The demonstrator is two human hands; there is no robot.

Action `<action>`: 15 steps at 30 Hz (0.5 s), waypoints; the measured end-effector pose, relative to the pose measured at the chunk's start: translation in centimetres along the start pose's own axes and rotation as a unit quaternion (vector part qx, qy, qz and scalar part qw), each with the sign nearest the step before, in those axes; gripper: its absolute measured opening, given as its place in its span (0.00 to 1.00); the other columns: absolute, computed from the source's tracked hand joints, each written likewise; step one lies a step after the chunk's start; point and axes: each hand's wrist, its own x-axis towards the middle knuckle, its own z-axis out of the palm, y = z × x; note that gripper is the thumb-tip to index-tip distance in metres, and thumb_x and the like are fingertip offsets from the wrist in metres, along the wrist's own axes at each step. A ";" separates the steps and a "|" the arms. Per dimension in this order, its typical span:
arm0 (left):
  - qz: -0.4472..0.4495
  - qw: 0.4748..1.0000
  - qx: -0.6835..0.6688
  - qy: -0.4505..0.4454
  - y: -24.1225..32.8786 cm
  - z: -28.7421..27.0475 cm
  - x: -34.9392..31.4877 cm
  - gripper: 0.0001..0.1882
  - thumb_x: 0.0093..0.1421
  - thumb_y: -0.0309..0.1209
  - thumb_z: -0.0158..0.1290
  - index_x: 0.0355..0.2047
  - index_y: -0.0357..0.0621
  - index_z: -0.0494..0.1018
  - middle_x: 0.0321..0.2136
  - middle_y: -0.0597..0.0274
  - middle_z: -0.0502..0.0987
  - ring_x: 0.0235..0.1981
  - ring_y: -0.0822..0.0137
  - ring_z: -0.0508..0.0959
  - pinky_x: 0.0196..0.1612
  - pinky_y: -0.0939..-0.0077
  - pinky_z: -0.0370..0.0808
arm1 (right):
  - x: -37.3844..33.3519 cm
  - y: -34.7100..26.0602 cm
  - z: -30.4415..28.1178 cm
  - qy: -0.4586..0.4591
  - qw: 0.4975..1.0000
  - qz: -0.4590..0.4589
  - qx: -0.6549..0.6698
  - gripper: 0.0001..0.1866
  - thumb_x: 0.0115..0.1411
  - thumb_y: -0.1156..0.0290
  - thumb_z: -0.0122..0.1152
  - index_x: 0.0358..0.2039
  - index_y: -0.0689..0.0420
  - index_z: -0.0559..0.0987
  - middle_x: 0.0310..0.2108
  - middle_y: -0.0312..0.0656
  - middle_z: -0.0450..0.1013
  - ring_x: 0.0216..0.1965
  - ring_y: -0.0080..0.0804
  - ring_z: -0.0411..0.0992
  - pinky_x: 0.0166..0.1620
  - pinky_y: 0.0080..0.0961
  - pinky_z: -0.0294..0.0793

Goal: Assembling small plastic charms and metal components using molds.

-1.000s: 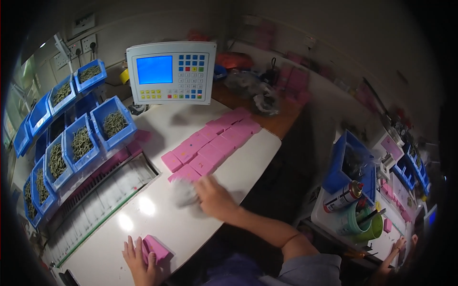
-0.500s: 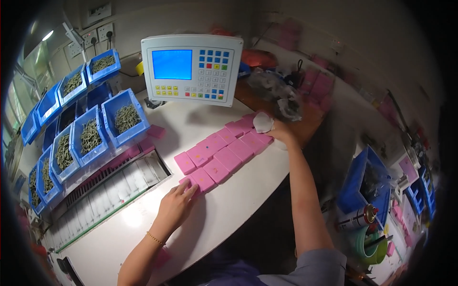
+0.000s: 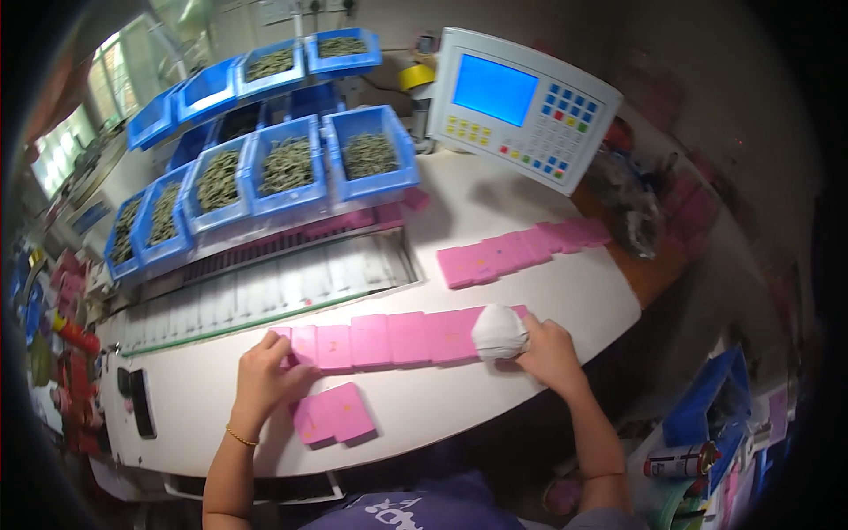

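Note:
A row of flat pink blocks [image 3: 369, 341] lies edge to edge across the white table. My left hand [image 3: 272, 371] is closed at its left end, thumb and fingers around the end block. In my right hand [image 3: 549, 353] is a white rounded bundle [image 3: 500, 333], apparently cloth, over the row's right end. Farther back lies a second row of pink blocks [image 3: 503, 254], apart from the first. Just nearer than my left hand are a few more pink blocks [image 3: 334, 413].
Blue bins [image 3: 371, 159] of greenish small pieces stand in tiers at the far left, behind a slotted metal tray [image 3: 265, 287]. A control panel [image 3: 530, 108] with a lit blue screen stands at the back. A dark phone [image 3: 141, 404] lies at the left; a blue crate [image 3: 707, 397] is at the right.
The nearer row has come away from the far row, toward me and leftward. Both hands have moved with it, the right still holding the white bundle. The whole view has turned.

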 end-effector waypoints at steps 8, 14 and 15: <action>-0.167 0.979 0.081 0.086 -10.0 -6.3 -8.0 0.29 0.34 0.38 0.74 0.34 0.38 0.71 0.33 0.53 0.71 0.34 0.50 0.74 0.38 0.59 0.73 | 4.7 -15.3 8.4 0.032 0.966 -0.249 0.058 0.20 0.45 0.63 0.70 0.33 0.61 0.73 0.24 0.53 0.75 0.30 0.53 0.76 0.36 0.46 0.76; -0.221 0.964 0.111 0.098 -17.2 -7.3 -9.6 0.38 0.36 0.41 0.73 0.43 0.37 0.68 0.42 0.48 0.68 0.46 0.44 0.70 0.48 0.55 0.70 | 6.4 -22.2 10.2 0.013 0.958 -0.283 0.046 0.21 0.46 0.64 0.70 0.36 0.62 0.73 0.22 0.51 0.76 0.28 0.54 0.77 0.35 0.47 0.76; -0.210 0.964 0.124 0.102 -17.8 -6.9 -9.9 0.38 0.37 0.43 0.72 0.44 0.37 0.67 0.43 0.48 0.68 0.49 0.43 0.68 0.51 0.54 0.68 | 6.4 -21.9 10.0 0.004 0.965 -0.256 0.048 0.23 0.46 0.63 0.71 0.37 0.62 0.72 0.22 0.52 0.76 0.29 0.54 0.77 0.35 0.47 0.76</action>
